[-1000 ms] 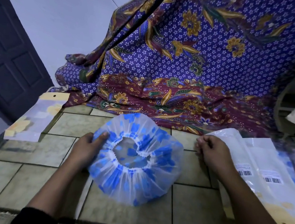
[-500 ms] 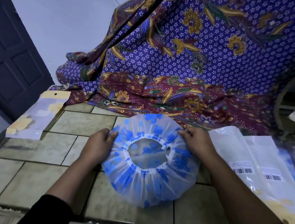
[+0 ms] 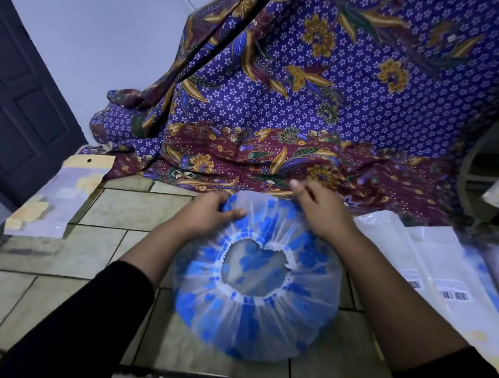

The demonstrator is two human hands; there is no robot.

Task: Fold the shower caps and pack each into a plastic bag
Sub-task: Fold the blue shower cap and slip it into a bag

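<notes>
A clear shower cap (image 3: 249, 318) with blue flower prints lies on the tiled floor, its elastic opening facing up. My left hand (image 3: 210, 214) grips the cap's far left edge, fingers curled over the plastic. My right hand (image 3: 321, 210) pinches the far right edge, with one finger sticking out toward the cloth. Both hands are close together at the cap's far rim. Plastic bags (image 3: 434, 274) with barcode labels lie to the right of the cap.
A purple and maroon batik cloth (image 3: 324, 111) hangs behind the cap and spreads onto the floor. One packed bag with a yellow header (image 3: 57, 193) lies at the left near a dark door (image 3: 17, 102). The tile edge runs along the bottom.
Both hands slid from the cap's sides to its far rim and now grip it there. The view has tilted down, so the cap sits closer and lower.
</notes>
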